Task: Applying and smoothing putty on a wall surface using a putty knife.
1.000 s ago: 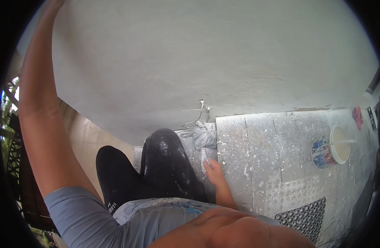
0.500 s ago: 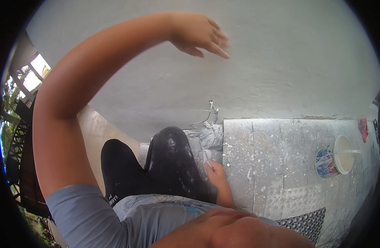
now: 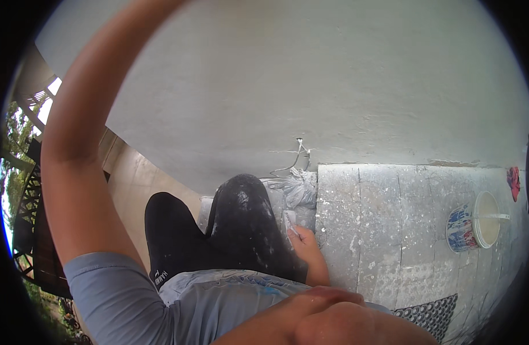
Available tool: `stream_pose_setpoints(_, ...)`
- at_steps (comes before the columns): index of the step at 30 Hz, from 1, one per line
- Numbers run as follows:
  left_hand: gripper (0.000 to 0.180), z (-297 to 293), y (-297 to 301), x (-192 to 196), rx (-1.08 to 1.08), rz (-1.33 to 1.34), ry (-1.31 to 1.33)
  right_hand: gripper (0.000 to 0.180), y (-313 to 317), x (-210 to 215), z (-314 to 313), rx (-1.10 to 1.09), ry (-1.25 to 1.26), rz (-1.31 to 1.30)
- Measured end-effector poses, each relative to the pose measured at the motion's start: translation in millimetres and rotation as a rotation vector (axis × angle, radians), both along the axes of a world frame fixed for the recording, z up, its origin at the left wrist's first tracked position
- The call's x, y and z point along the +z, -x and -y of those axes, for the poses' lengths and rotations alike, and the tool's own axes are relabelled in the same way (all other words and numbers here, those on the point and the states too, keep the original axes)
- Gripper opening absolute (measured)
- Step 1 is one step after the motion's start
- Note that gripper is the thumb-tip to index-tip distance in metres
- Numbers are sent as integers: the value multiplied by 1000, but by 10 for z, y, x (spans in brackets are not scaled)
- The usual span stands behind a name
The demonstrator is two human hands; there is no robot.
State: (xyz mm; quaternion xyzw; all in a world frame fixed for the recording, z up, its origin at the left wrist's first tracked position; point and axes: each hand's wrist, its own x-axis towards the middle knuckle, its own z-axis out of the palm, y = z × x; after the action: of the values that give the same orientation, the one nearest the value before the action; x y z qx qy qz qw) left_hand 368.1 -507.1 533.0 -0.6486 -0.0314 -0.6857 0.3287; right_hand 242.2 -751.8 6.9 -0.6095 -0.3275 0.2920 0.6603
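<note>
My left arm (image 3: 80, 126) is raised along the grey wall (image 3: 333, 75). Its hand lies beyond the top edge, so its fingers do not show. Low beside my right knee, my right hand (image 3: 306, 244) is closed on a small flat pale scraper (image 3: 289, 221), smeared whitish; its handle is mostly covered by my fingers. Just past the scraper, a crumpled grey plastic bag (image 3: 300, 190) lies against the foot of the wall.
Loose cables (image 3: 299, 150) stick out of the wall above the bag. On the right, a paint-spattered tiled floor (image 3: 345, 230) carries a white bucket (image 3: 463, 229), a red cloth (image 3: 513, 183) and a dark perforated mat (image 3: 431, 310). A dark lattice railing (image 3: 28, 218) stands far left.
My left hand, seen before in front of the wall with fingers spread, has swung up and left out of the picture. My right hand stays low with the scraper. The view has shifted slightly.
</note>
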Motion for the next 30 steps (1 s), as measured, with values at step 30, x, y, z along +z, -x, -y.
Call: stream_pose_setpoints(30,36,403,1297,-2099,-803,-2156,416,15,-498,-152,178,-127,36,-753)
